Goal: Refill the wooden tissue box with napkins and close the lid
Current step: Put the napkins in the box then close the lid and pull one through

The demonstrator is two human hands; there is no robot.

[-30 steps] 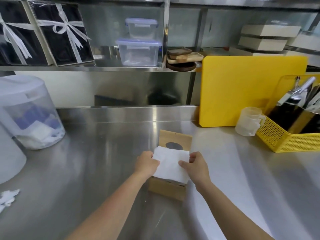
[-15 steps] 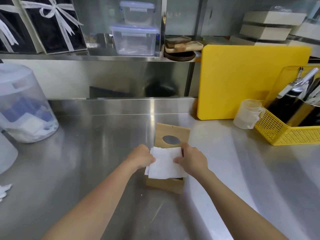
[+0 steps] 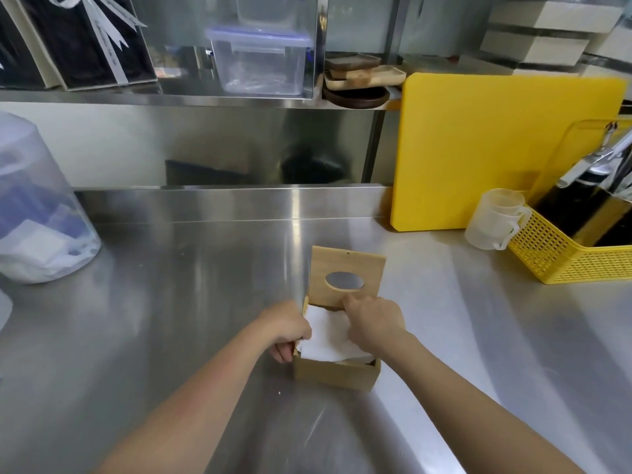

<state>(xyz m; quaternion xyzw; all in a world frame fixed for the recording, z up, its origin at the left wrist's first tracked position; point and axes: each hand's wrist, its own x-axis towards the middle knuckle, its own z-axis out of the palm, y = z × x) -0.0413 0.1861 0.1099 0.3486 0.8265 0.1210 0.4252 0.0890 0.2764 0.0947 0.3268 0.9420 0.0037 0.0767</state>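
The table [image 3: 171,336] is brushed stainless steel with a steel backsplash and a shelf [image 3: 171,97] above; a yellow board [image 3: 496,148] and yellow basket [image 3: 564,258] stand at right, and no writing is legible. The box [image 3: 337,372] sits at table centre, lid [image 3: 347,265] upright, napkins [image 3: 328,340] inside. The left hand [image 3: 285,331] and right hand [image 3: 374,325] are curled, pressing the napkins down.

We press white napkins [image 3: 328,340] down into the wooden tissue box [image 3: 337,372] with both hands: left hand [image 3: 285,328] gripping its left wall, right hand [image 3: 374,323] on top, the lid [image 3: 347,268] upright just beyond our fingers.
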